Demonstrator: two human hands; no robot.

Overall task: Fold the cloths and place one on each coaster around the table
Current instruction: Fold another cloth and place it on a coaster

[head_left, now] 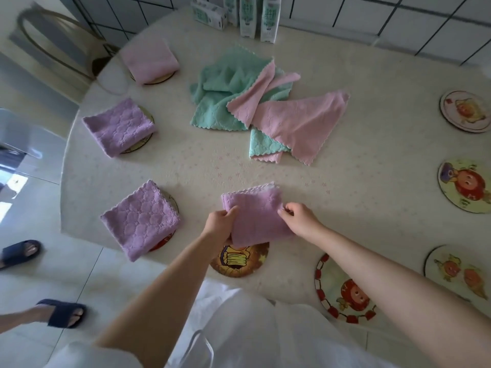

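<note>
Both hands pinching a folded purple fleece cloth (256, 217), lower centre.
Left hand (221, 221) and right hand (301, 217) closed on its edges, above round cartoon-print coaster (240, 261); unfolded green-and-pink cloth pile (263, 107) upper centre of the pale tablecloth-covered table (372, 160).

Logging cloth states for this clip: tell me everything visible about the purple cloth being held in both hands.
The purple cloth is soft, plush microfibre by its look, with a scalloped edge along its far side. It is folded into a rough rectangle, several layers showing at the far edge. The left hand grips its left side, the right hand pinches its right edge. Its near end overlaps the dark cartoon coaster at the table's near edge.
</note>
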